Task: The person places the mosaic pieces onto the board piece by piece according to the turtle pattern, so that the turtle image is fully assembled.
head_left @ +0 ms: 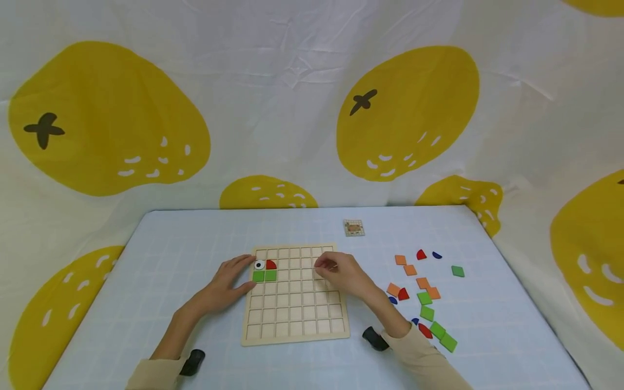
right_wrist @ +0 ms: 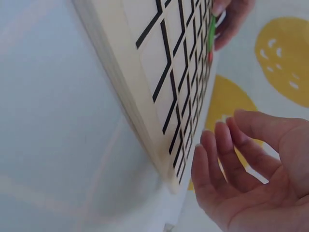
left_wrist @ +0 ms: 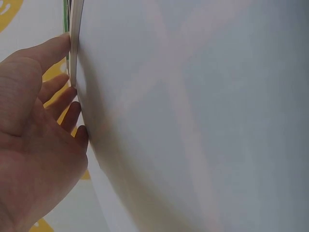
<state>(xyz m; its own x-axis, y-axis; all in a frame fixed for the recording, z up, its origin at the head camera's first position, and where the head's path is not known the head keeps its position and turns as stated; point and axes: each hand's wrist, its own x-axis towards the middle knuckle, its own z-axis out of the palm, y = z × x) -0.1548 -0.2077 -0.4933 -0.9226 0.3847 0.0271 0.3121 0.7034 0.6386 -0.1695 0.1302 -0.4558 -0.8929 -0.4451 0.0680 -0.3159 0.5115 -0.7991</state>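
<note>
A wooden grid board point(head_left: 296, 340) lies flat on the table. In its upper left cells sit a white eye tile point(head_left: 260, 265), a red quarter-round tile point(head_left: 271, 265) and two green square tiles point(head_left: 270, 275). My left hand point(head_left: 221, 287) touches the board's left edge with loosely bent fingers; the left wrist view shows the thumb point(left_wrist: 55, 48) against that edge. Over the right-hand columns hovers my right hand point(head_left: 348, 273), fingertips near the thumb. In the right wrist view the right hand's fingers point(right_wrist: 224, 154) curve loosely, with nothing visible between them and the thumb.
Loose tiles are scattered right of the board: orange squares point(head_left: 410, 270), green squares point(head_left: 437, 330), red pieces point(head_left: 425, 331) and blue half-rounds point(head_left: 437, 255). A small picture card point(head_left: 353, 227) lies behind the board. A fruit-print curtain point(head_left: 292, 108) hangs behind the table.
</note>
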